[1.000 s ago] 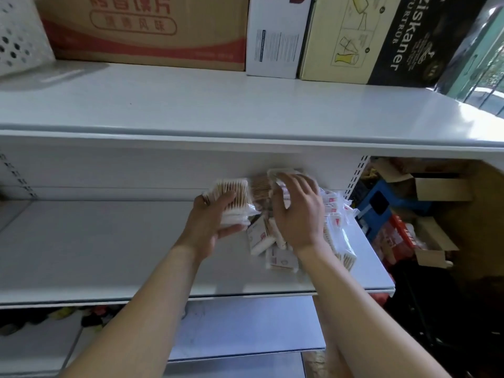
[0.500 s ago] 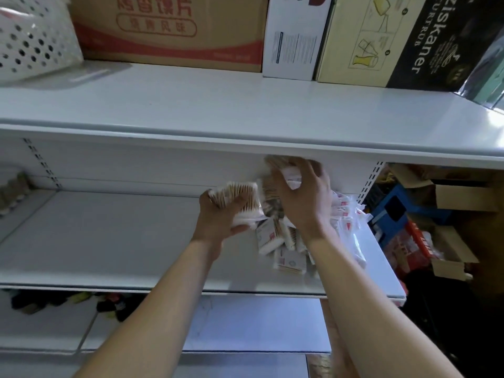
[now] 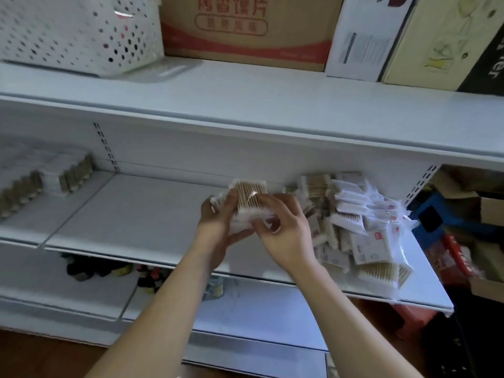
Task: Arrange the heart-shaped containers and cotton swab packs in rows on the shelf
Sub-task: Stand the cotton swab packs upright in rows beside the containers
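In the head view, both hands meet over the middle of the white shelf, holding a small stack of cotton swab packs between them, lifted a little above the shelf board. The left hand grips the stack from the left side: its thumb lies up along the near face of the top pack, and the tips of its fingers curl round the far left edge of the stack. The right hand holds the stack from the right and below; its fingers are bent inward and pinch the lower right corner of the clear wrapping, with the thumb pressed toward the packs. The top pack stands nearly upright, its wooden sticks running vertically and the white cotton tips at the bottom.

Just right of the hands, on the right end of the same shelf, lies a loose pile of swab packs, overlapping at mixed angles, some face up with red and white labels, some showing their sticks. The pile reaches the front edge of the board.

At the far left of the shelf, rows of packed goods stand side by side; blur keeps their kind unclear.

On the top shelf sit a white perforated basket, a brown carton with red print, a white box and a yellow and black box.
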The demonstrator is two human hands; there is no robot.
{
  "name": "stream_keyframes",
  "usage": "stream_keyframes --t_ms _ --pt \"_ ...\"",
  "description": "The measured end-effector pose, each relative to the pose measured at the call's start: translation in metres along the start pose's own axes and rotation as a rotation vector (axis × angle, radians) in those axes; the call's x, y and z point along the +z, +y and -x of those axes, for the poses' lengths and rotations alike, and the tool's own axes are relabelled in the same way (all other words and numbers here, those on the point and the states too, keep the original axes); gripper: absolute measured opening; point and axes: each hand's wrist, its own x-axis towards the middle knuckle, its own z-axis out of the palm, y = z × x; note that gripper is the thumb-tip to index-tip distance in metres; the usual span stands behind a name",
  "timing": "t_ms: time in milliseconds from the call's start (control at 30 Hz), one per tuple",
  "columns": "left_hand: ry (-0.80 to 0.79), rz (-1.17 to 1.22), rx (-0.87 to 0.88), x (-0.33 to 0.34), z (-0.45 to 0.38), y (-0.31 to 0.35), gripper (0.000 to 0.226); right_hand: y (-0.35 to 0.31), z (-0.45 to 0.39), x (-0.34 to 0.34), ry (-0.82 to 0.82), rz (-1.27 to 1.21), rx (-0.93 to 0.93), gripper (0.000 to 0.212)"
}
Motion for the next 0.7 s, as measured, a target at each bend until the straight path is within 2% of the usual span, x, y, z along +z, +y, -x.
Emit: stream_keyframes --t_ms 100,267,367,433,533,700 --pt "0.006 0.025 -0.001 -0.043 0.006 0.019 0.051 -0.032 -0.002 0.023 -0.049 -0.06 -0.004 0.039" --pt "0.054 0.006 -0.02 -0.13 0.016 0.053 0.045 -0.098 -0.002 0.086 -0.05 -0.206 0.06 0.03" --pt "0.167 -0.006 -0.036 -0.19 0.019 0.075 0.049 -0.14 -0.003 0.125 0.023 -0.539 0.354 0.017" --pt "0.19 -0.018 -0.046 -0.227 0.023 0.088 0.049 -0.168 0.002 0.148 -0.001 -0.692 0.501 0.023" --pt "0.186 -0.016 -0.047 -0.27 0.029 0.104 0.046 -0.2 0.018 0.187 -0.109 -0.677 0.507 0.023" --pt "0.169 0.009 -0.066 -0.324 0.026 0.124 0.051 -0.228 0.019 0.246 -0.071 -0.633 0.525 0.009"
